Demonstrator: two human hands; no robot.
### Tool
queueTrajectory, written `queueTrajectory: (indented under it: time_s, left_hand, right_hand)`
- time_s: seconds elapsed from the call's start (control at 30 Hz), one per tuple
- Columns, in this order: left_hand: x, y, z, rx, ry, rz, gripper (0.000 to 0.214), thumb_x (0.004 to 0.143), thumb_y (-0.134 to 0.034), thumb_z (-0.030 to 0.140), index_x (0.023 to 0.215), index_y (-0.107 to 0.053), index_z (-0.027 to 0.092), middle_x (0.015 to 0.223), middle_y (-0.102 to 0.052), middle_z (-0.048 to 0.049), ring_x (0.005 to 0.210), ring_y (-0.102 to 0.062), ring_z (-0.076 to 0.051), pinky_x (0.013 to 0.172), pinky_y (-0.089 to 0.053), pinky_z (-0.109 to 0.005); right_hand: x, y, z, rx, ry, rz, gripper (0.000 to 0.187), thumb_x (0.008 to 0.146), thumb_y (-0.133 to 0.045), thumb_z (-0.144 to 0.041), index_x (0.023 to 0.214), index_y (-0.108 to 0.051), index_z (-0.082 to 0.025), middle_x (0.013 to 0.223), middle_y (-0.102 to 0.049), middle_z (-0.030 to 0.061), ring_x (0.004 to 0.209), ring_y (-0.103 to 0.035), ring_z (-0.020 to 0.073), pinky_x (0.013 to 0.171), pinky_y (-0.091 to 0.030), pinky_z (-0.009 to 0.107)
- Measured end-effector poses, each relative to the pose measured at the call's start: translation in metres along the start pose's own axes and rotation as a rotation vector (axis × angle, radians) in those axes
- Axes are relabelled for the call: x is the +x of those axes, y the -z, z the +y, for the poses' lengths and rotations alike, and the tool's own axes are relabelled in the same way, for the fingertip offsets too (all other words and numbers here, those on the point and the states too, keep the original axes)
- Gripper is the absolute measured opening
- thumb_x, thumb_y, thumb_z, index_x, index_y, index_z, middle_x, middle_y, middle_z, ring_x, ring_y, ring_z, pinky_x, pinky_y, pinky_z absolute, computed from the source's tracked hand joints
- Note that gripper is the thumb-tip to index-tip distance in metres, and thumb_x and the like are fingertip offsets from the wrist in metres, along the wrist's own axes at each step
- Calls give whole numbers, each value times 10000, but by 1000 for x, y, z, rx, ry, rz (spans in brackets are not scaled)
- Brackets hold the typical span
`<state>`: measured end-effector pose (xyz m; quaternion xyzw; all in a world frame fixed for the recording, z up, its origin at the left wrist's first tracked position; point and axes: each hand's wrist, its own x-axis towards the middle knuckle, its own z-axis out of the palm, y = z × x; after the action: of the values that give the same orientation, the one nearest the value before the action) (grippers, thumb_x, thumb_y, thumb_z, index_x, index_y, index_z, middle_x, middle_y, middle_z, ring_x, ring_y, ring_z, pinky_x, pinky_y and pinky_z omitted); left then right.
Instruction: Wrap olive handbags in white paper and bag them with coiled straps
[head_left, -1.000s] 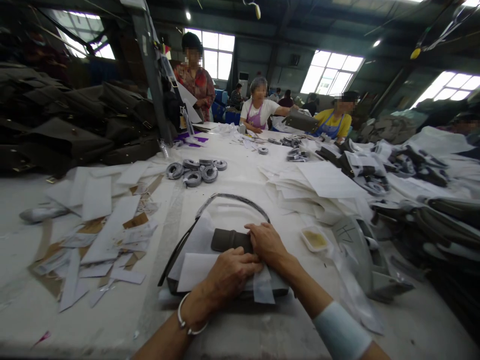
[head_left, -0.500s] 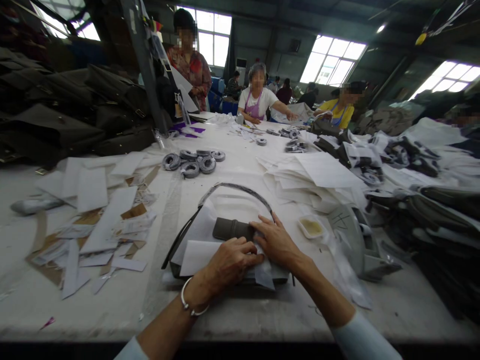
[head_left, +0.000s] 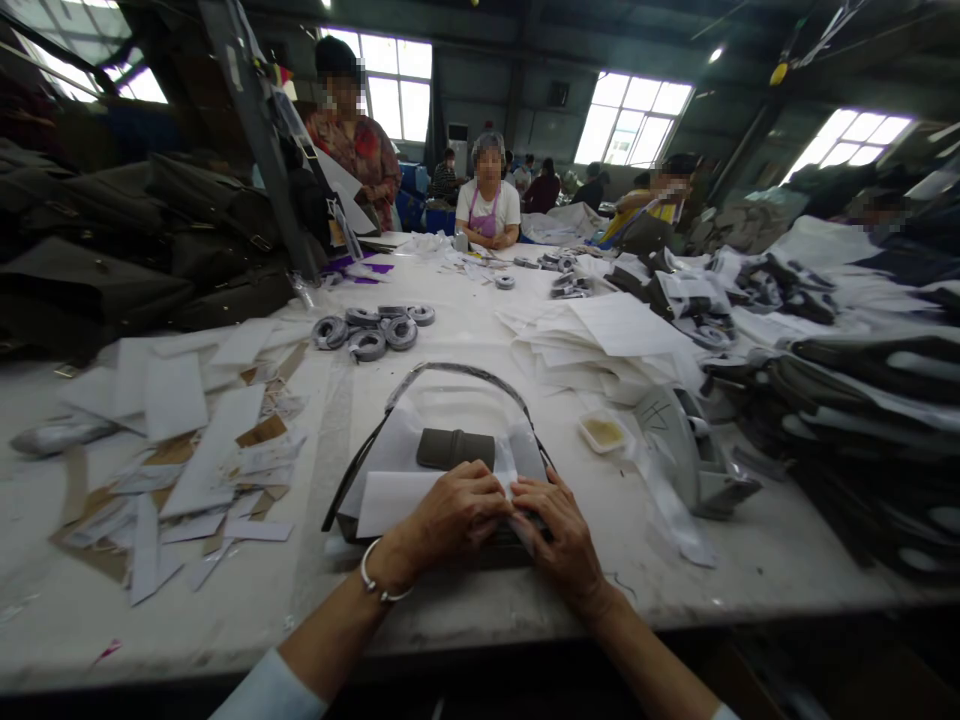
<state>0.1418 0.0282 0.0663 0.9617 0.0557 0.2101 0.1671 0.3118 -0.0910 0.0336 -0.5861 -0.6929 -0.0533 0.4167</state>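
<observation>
A dark handbag [head_left: 453,449] lies flat on the white table [head_left: 465,340] right in front of me, partly wrapped in white paper [head_left: 394,495], its curved handle [head_left: 457,371] arching away from me. My left hand [head_left: 453,517] rests on the paper over the bag's near edge with its fingers curled down. My right hand [head_left: 559,532] lies beside it, fingers pressed onto the paper and the bag's near right corner. The two hands touch at the fingertips. What the fingers pinch is hidden under them.
Cut paper strips [head_left: 187,440] litter the left side. Grey tape rolls [head_left: 373,331] lie beyond the bag. A paper stack [head_left: 607,340], a small glue dish [head_left: 602,432] and a tape dispenser [head_left: 682,450] sit to the right, stacked bags [head_left: 862,400] beyond. Several people work at the far end.
My right hand has slid from the bag's dark flap back to its near edge, meeting my left hand. The view has pulled back and tilted, showing more of the table's front edge.
</observation>
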Motion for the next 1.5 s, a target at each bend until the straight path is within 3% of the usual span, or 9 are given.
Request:
queueTrajectory:
  time_s: [0.2, 0.37, 0.47, 0.53, 0.63, 0.77, 0.93, 1.1, 1.5]
  left_hand:
    - [3, 11, 8, -130, -73, -56, 228, 889, -613, 251, 1108, -615, 187, 1091, -669, -64, 1019, -609, -174, 929, -467, -275]
    - [4, 10, 5, -83, -142, -77, 183, 932, -563, 264, 1098, -616, 209, 1077, -680, -56, 968, -635, -175, 857, -475, -267]
    - [2, 9, 4, -39, -159, -71, 150, 946, -515, 218, 1022, -645, 223, 1035, -674, -32, 877, -630, -142, 791, -459, -234]
    - [1, 9, 4, -29, -169, -54, 162, 954, -498, 218, 1010, -649, 225, 1049, -662, -32, 852, -623, -129, 764, -451, -221]
    - [1, 10, 5, -25, -175, -55, 174, 969, -481, 234, 1021, -647, 223, 1032, -647, -28, 822, -610, -115, 728, -441, -204]
    - [1, 10, 5, 36, -197, -78, 202, 998, -443, 248, 1002, -642, 215, 949, -645, -12, 777, -591, -105, 710, -429, -203]
    - [5, 13, 13, 183, -229, -135, 199, 995, -438, 218, 964, -634, 209, 878, -625, -10, 739, -577, -130, 689, -439, -236]
    - [0, 5, 29, 257, -132, -128, 96, 945, -523, 166, 922, -612, 193, 876, -631, -17, 817, -612, -162, 788, -501, -271]
    - [-28, -47, 37, 351, -59, 300, 246, 951, -468, 132, 1140, -621, 172, 1103, -695, -72, 1226, -570, -226, 1078, -443, -431]
  right_hand:
    - [-5, -1, 1, 100, -47, 4, 142, 918, -575, -239, 1022, -671, -233, 1075, -723, 62, 1108, -639, 227, 1114, -350, 520]
    - [17, 29, 5, 375, -339, -160, 294, 826, -717, -327, 1105, -680, -245, 1155, -707, 69, 1132, -632, 267, 1098, -377, 537]
    - [41, 68, -3, 512, -457, 116, 394, 886, -654, -339, 1262, -584, -242, 1245, -658, 90, 1157, -618, 251, 1014, -480, 471]
    - [45, 91, -15, 469, -380, 350, 323, 909, -632, -292, 1225, -593, -237, 1201, -663, 84, 1137, -618, 233, 1003, -486, 443]
    - [23, 104, -35, 327, -114, 137, 220, 874, -676, -187, 1087, -648, -236, 993, -694, 49, 981, -647, 195, 898, -527, 352]
    - [-32, 84, -45, 178, 82, -424, 314, 837, -715, -185, 1138, -628, -208, 1026, -700, 71, 970, -637, 218, 859, -538, 349]
    - [-52, 57, -37, -16, 14, -541, 403, 845, -572, -52, 1235, -568, -155, 1157, -667, 105, 1020, -622, 226, 901, -527, 345]
    - [-37, 44, -42, -238, 99, -718, 250, 793, -604, -29, 1003, -631, -161, 950, -676, 54, 823, -612, 216, 715, -517, 309]
    - [-50, 19, -40, -377, 222, -444, 162, 773, -653, -15, 754, -597, -166, 760, -605, 38, 718, -530, 204, 619, -410, 313]
